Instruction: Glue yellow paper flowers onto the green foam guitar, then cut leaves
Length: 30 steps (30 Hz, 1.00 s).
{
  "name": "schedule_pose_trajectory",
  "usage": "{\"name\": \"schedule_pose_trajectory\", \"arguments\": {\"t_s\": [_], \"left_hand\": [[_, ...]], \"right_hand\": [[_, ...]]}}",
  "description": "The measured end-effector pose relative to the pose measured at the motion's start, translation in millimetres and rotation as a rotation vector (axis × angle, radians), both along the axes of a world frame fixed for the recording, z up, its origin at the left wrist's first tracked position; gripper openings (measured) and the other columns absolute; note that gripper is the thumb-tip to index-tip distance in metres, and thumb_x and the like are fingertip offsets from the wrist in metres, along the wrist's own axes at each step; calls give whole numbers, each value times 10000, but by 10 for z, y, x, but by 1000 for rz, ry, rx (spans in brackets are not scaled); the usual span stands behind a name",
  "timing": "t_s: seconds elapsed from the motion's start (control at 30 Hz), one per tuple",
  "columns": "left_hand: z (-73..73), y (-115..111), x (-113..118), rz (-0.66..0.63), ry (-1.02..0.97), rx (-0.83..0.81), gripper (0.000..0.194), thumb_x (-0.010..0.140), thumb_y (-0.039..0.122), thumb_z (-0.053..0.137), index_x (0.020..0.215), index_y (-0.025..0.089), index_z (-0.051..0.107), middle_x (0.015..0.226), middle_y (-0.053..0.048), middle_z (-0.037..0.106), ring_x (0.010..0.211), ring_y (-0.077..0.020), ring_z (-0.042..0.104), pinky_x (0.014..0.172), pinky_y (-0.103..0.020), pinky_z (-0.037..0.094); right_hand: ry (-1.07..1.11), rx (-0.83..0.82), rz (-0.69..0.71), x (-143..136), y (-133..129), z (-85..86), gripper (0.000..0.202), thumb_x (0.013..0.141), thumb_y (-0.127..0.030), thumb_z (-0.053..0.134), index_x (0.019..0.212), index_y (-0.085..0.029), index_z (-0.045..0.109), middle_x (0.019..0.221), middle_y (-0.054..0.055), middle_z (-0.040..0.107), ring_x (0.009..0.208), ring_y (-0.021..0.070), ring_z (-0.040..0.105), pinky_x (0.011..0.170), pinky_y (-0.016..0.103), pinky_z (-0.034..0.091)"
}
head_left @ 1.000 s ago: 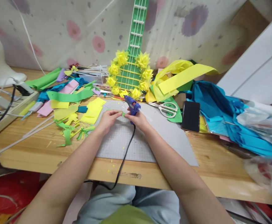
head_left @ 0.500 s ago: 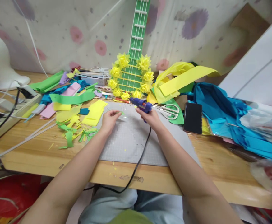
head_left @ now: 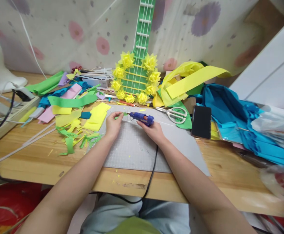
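My right hand [head_left: 153, 130] is wrapped round a blue hot glue gun [head_left: 142, 118], whose nozzle points left. A black cord [head_left: 154, 169] runs down from it over the table edge. Between the fingertips of my left hand [head_left: 114, 123] is a small piece of green paper [head_left: 124, 114]. The nozzle tip is right at this piece; whether they touch I cannot tell. Both hands are above a grey cutting mat [head_left: 137, 152]. Behind them stands a green guitar shape [head_left: 135, 79] with white strings, ringed by yellow paper flowers [head_left: 149, 61].
White-handled scissors [head_left: 177, 114] and a black phone [head_left: 201, 122] lie to the right, beside crumpled blue paper [head_left: 219, 97]. Green and yellow scraps [head_left: 70, 143] and yellow sheets [head_left: 96, 117] lie to the left. A power strip [head_left: 12, 112] with several cables is at far left.
The glue gun has moved left and slightly down, its nozzle coming to the green piece. My left hand has shifted a little to the left and up, still pinching the piece.
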<state>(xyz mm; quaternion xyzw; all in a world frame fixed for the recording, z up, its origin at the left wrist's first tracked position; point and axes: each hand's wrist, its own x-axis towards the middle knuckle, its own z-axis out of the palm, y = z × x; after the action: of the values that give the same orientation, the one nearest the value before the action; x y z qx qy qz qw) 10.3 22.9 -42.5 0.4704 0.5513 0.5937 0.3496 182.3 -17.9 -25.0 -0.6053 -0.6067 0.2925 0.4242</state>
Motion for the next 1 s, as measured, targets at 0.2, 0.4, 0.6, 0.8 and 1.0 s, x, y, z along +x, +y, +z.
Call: {"name": "schedule_pose_trajectory", "arguments": {"t_s": [0.2, 0.4, 0.6, 0.8, 1.0], "left_hand": [[-4, -6, -2, 2, -12, -7, 177, 673, 294, 633, 781, 158, 666, 767, -27, 658, 719, -131, 562, 728, -250, 420], [2, -10, -7, -3, -8, -3, 176, 674, 296, 634, 775, 155, 664, 776, -32, 661, 723, -131, 560, 727, -251, 419], [19, -16, 11, -3, -12, -11, 160, 668, 288, 639, 757, 157, 662, 762, -31, 661, 721, -134, 564, 723, -252, 420], [17, -15, 2, -10, -18, -11, 177, 661, 308, 646, 757, 160, 661, 764, -33, 662, 721, -138, 562, 722, -255, 420], [20, -9, 7, 6, -56, -25, 190, 646, 315, 651, 749, 155, 653, 766, -37, 660, 720, -140, 564, 741, -269, 430]], "right_hand": [[-99, 120, 21, -9, -18, -24, 382, 704, -573, 567, 787, -208, 648, 791, 35, 661, 774, 220, 612, 739, 351, 477], [-141, 155, 44, -37, -9, -16, 378, 727, -569, 553, 799, -205, 624, 825, 44, 660, 769, 207, 609, 726, 329, 464], [-184, 168, 46, -40, -13, -3, 373, 735, -566, 547, 818, -210, 624, 839, 46, 659, 769, 204, 607, 717, 324, 457], [-203, 179, 34, -6, 15, -46, 370, 735, -563, 548, 831, -216, 634, 850, 50, 660, 794, 216, 607, 723, 336, 455], [-194, 180, -15, 47, 20, -46, 374, 731, -568, 541, 849, -228, 643, 850, 50, 653, 805, 229, 595, 757, 371, 451]]}}
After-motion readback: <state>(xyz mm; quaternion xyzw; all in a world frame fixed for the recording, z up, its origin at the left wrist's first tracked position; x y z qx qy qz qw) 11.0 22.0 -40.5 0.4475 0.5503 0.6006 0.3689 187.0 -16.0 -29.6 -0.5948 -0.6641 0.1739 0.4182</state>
